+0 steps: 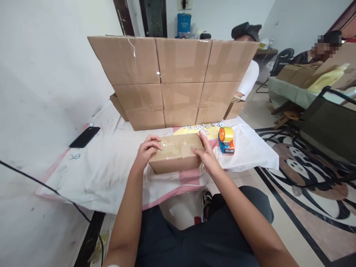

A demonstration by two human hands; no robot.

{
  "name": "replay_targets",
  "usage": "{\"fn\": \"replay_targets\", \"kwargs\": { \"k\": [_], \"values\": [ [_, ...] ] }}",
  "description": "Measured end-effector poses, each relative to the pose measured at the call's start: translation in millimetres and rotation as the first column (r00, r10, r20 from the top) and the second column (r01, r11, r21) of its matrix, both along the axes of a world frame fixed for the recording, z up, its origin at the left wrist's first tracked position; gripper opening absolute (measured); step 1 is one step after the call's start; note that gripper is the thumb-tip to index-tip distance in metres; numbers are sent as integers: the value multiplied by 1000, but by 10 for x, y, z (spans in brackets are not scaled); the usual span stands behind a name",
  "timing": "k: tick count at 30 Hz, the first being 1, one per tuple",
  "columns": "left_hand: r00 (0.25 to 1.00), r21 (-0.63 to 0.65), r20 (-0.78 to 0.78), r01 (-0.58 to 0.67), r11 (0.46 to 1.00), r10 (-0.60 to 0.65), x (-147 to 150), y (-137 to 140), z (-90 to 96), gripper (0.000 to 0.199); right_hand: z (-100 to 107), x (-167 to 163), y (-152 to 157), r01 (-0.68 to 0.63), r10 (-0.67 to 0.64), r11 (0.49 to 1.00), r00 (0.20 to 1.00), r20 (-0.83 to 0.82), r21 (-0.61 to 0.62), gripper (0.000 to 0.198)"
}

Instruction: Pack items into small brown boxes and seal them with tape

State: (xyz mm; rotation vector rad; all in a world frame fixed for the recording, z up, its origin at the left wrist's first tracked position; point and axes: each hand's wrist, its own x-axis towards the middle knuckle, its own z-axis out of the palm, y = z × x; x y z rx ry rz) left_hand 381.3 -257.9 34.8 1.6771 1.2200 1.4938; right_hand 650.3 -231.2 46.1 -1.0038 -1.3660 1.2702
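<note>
Between my two hands a small cardboard box [178, 154] sits on the cloth-covered table, with shiny clear tape along its top. My left hand [147, 150] grips its left end, fingers bent over the top edge. At the right end my right hand [206, 151] holds it, thumb on the top and fingers along the far side. Right of the box stands a tape dispenser [226, 141], blue and orange with a yellowish roll. Just behind the box rises a stacked wall of taped cardboard boxes [182, 61].
A black phone [84, 137] lies on the table's left side, on the pale tablecloth [116, 178]. Behind the stack is a person in a white sleeve [249, 79]. Another person sits at a second table on the right, near a dark chair [328, 122]. A black cable [55, 191] hangs at left.
</note>
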Motion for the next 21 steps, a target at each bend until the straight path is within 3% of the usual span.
{"fn": "replay_targets", "kwargs": {
  "k": [4,8,11,12,14,15,16,18,21],
  "values": [
    [979,-45,-200,-40,998,31,-11,-84,125,23,-20,-4,118,-6,6,1000,999,-31,-28,92],
    [973,-53,-228,-32,998,20,8,-119,174,23,-67,24,205,-13,11,1000,997,-81,-20,86],
    [983,-34,-181,-32,999,26,15,-127,148,22,-99,337,418,155,-142,980,984,-106,122,70],
    [988,-23,-150,-46,999,42,21,-130,134,22,-114,509,521,268,-256,941,963,-81,205,65],
    [994,-7,-76,-75,997,74,41,-138,112,22,-163,903,745,454,-512,805,857,60,381,65],
    [995,-4,-40,-87,996,87,54,-144,106,22,-200,1096,851,510,-598,762,791,131,400,69],
    [995,-3,-15,-97,995,97,66,-151,106,23,-244,1266,948,534,-616,771,764,192,347,72],
    [992,0,-31,-124,992,124,83,-168,122,23,-339,1498,1096,499,-516,856,812,273,135,67],
    [966,-21,-210,-159,987,151,91,-196,175,21,-446,1548,1196,396,-374,918,890,262,-35,46]
  ]
}}
